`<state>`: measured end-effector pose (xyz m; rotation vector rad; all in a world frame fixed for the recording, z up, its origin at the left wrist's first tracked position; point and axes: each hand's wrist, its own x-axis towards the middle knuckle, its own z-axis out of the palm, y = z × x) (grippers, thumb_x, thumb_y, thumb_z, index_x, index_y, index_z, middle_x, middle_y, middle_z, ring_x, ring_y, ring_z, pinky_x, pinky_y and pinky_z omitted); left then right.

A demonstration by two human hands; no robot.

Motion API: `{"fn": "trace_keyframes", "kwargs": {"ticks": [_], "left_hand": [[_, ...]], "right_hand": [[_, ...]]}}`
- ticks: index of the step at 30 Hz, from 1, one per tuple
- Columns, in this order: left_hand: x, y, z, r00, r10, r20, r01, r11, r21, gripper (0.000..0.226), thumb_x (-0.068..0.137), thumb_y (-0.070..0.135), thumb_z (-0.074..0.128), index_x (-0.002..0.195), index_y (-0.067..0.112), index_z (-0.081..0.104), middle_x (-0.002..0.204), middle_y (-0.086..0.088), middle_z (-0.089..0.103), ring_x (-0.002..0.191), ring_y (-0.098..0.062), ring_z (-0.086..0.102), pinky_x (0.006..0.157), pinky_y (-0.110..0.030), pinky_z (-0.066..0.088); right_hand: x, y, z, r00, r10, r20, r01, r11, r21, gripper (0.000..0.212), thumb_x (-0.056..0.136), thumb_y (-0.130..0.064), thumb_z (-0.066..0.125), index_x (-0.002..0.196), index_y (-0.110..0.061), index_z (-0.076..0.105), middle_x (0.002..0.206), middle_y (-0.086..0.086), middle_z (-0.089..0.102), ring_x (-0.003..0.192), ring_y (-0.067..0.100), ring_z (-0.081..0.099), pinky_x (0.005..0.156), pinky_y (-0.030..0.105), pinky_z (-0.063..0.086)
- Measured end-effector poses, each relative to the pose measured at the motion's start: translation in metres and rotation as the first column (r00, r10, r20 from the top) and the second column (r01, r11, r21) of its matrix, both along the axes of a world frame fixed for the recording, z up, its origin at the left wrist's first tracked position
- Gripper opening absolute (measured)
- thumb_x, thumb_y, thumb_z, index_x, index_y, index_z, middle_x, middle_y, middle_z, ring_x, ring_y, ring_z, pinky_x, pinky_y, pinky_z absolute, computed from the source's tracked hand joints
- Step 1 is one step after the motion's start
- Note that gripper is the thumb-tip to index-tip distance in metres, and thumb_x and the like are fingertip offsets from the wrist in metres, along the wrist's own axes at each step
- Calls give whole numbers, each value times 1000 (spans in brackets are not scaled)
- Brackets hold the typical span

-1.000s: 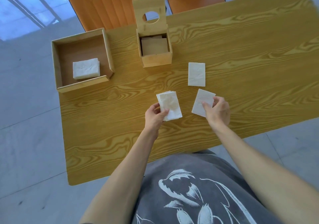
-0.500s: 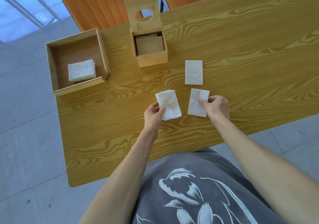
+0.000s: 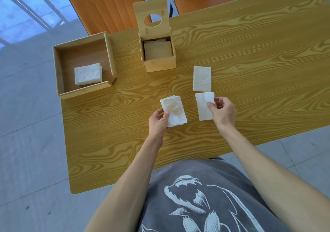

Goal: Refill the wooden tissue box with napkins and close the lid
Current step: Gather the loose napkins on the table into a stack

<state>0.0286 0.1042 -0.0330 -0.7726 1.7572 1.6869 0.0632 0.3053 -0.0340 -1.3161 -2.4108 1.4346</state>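
The left hand (image 3: pixel 158 122) pinches a small stack of napkins (image 3: pixel 174 111) by its near-left corner; the right hand (image 3: pixel 222 112) pinches a single napkin (image 3: pixel 203 106) at its right edge. Both lie on the table (image 3: pixel 250 70), nearer the person than the wooden tissue box (image 3: pixel 159 64), whose lid (image 3: pixel 150 18) stands upright, napkins visible inside. A loose napkin (image 3: pixel 202 78) lies right of the box. Left of it, an open tray (image 3: pixel 60 74) holds another stack (image 3: pixel 88 74). Two orange chairs (image 3: pixel 107 4) stand beyond.

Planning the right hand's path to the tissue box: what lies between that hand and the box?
In the head view, a single napkin lies flat on the table between the right hand and the open tissue box; otherwise bare wood.
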Motion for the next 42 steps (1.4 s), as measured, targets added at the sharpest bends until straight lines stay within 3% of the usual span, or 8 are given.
{"fn": "trace_keyframes", "kwargs": {"ticks": [3,7,13,17,23,28,32,42], "left_hand": [[-1,-2,1,1000,19,3,-19,1000,3,33,99,23,58,131,15,54,96,5,71,81,-9,68,73,-31,55],[-1,-2,1,999,36,13,-36,999,0,33,99,24,57,131,15,55,99,3,72,81,-10,68,72,-30,54],[-3,-1,3,997,74,38,-74,997,16,30,100,26,55,128,16,56,101,2,71,81,-12,67,71,-30,54],[-3,-2,3,996,75,46,-76,997,19,31,100,30,53,127,15,59,109,-4,71,88,-16,67,80,-35,55],[-5,-2,6,991,113,71,-117,991,60,33,102,37,49,117,13,65,105,-7,73,86,-19,69,66,-29,58],[-6,0,4,995,90,47,-93,993,69,36,92,20,68,125,12,57,111,-9,73,91,-19,72,77,-35,59],[-11,4,1,995,95,29,-96,994,52,34,91,14,69,123,12,57,104,-5,73,91,-18,71,81,-37,59],[-34,11,-1,994,109,-12,-109,994,0,33,94,15,66,125,12,56,104,-3,71,90,-17,69,77,-34,57]], "right_hand": [[-3,-2,8,992,-22,-128,-4,980,-200,40,82,-17,78,116,-11,58,97,-2,70,83,7,67,64,14,53],[-8,-10,12,984,-40,-175,-45,889,-455,51,77,-16,84,119,-19,56,100,8,74,88,17,73,75,30,61],[-17,-40,5,991,37,-131,-104,829,-550,51,76,-16,84,119,-20,57,102,14,73,86,22,72,78,40,61],[-24,-53,0,985,126,-114,-167,848,-504,52,77,-18,84,121,-18,56,99,10,73,87,22,71,72,35,60],[-33,-65,-5,969,234,-77,-245,885,-395,44,77,-24,83,112,-20,57,99,6,73,88,17,70,64,25,56],[-36,-66,-8,934,357,14,-349,920,-179,42,77,-36,81,108,-22,57,92,-3,73,82,13,69,69,31,55],[-41,-62,-7,912,409,33,-406,911,-75,42,77,-40,80,107,-21,59,86,-9,69,77,10,66,66,29,53],[-74,-11,-6,970,238,47,-241,965,102,33,91,-43,62,112,-18,64,100,-3,68,90,16,64,70,28,44]]}}
